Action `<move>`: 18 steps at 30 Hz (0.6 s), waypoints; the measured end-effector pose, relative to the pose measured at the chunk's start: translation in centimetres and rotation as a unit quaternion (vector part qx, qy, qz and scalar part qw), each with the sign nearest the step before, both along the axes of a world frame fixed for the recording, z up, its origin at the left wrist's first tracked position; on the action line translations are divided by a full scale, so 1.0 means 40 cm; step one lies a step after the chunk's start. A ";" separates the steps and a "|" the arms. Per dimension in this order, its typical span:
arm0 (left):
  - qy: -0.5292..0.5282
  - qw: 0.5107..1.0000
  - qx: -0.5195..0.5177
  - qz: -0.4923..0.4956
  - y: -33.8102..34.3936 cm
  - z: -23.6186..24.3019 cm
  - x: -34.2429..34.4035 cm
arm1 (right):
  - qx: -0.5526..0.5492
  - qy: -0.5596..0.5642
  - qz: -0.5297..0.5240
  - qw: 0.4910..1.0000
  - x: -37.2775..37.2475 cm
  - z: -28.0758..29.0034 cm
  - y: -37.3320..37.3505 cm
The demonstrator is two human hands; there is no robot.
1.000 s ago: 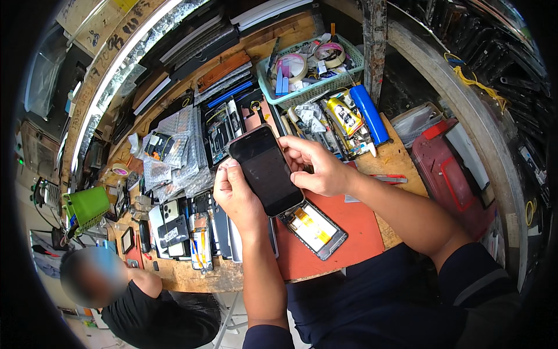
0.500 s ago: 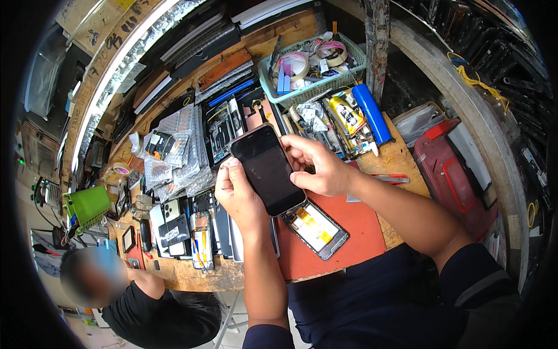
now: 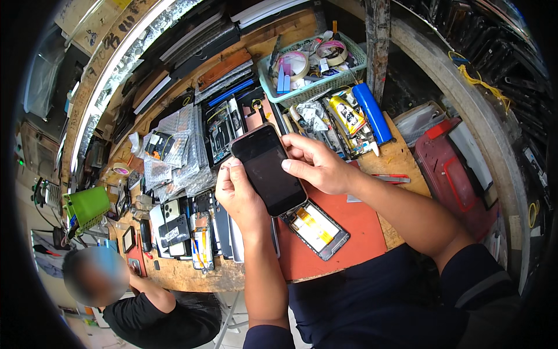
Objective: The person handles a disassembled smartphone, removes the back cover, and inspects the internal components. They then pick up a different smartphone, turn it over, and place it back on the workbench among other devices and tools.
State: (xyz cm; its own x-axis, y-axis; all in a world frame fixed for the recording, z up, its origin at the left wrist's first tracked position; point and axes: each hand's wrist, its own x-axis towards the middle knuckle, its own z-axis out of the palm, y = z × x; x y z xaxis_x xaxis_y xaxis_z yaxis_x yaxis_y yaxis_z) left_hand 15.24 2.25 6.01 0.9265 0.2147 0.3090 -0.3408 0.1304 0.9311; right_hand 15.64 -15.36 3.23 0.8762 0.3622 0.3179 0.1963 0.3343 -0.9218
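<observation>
A green basket (image 3: 343, 81) of tape rolls (image 3: 295, 63) sits at the wooden bench's (image 3: 192, 278) back, a blue tube (image 3: 373, 113) beside it; an opened phone (image 3: 315, 228) lies on the red mat (image 3: 354, 227).

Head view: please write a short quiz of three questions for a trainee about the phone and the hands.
1. True or false: both hands hold the black phone above the red mat.
2. What lies on the mat just under the phone? A) an opened phone body B) a green basket C) a tape roll
3. Which hand has its thumb on the dark screen?

Key:
1. True: the left hand grips the left edge and the right hand the right edge.
2. A, the opened phone body.
3. The right hand.
</observation>
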 end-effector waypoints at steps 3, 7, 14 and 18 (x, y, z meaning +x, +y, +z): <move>-0.003 1.000 0.002 0.000 -0.001 0.001 -0.002 | -0.062 -0.015 -0.011 0.998 -0.004 0.000 -0.010; 0.002 1.000 0.000 0.009 -0.006 0.009 -0.009 | -0.028 -0.018 -0.011 0.999 -0.003 -0.010 -0.005; 0.005 1.000 -0.009 0.002 -0.002 0.001 -0.003 | -0.056 -0.011 -0.009 0.998 -0.008 -0.008 -0.008; 0.008 1.000 -0.008 0.006 0.000 0.000 0.000 | -0.082 -0.027 -0.013 0.996 -0.006 -0.002 -0.013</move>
